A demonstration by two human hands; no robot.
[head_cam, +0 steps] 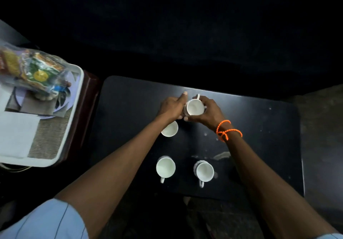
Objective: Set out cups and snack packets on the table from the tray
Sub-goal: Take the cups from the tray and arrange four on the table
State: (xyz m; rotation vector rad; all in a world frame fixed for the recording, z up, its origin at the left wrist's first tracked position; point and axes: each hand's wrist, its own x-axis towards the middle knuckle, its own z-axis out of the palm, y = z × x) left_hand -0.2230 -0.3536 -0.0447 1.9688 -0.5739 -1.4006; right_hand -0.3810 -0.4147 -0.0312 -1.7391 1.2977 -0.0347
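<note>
Both hands, the left hand (173, 107) and right hand (207, 111), clasp a white cup (194, 107) at the far side of the table (259, 127); recommend lowering it level, clear of the neighbouring cup (169, 128), handle outward.

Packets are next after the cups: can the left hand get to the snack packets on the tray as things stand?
Probably yes, once freed. The left hand is busy at the far cup with the right hand. The snack packets lie uncovered atop the tray, on its side.
</note>
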